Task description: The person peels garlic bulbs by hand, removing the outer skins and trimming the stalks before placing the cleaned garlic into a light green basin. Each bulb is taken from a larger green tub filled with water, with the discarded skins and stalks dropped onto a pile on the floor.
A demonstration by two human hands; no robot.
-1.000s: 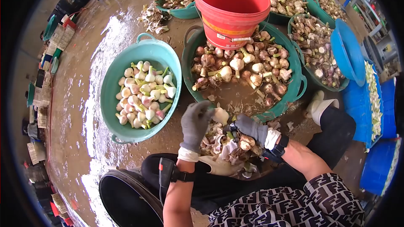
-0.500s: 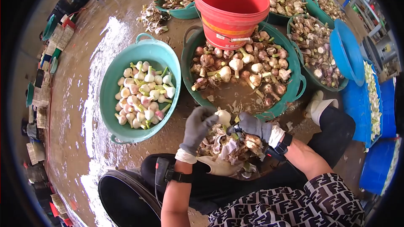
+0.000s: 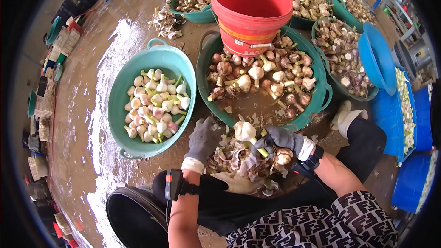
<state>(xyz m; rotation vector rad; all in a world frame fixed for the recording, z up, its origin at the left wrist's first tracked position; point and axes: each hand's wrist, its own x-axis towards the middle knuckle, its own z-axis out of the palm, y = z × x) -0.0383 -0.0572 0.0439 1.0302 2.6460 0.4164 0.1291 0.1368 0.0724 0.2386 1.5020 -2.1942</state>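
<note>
My left hand (image 3: 203, 138), in a grey glove, is beside the garlic skins (image 3: 239, 157), its fingers loosely apart with nothing visible in them. My right hand (image 3: 281, 140), gloved too, is closed around the green stem of a white garlic bulb (image 3: 245, 131), which points up and left. A browner bulb (image 3: 283, 156) shows just under the right hand; whether it is gripped I cannot tell. Clean white bulbs (image 3: 158, 103) lie in the green tub (image 3: 120, 131) on the left. Unpeeled garlic (image 3: 244, 81) and muddy water fill the larger green tub (image 3: 206, 98) ahead.
A red bucket (image 3: 250, 23) stands in the larger tub. More garlic tubs are behind and to the right, near a blue basin (image 3: 377, 57). A black bucket (image 3: 133, 220) is at the lower left, beside my leg. The floor (image 3: 78, 110) is wet.
My left hand has moved off the white bulb, down and left, and its fingers have loosened. The bulb now shows fully, with its stem in my right hand.
</note>
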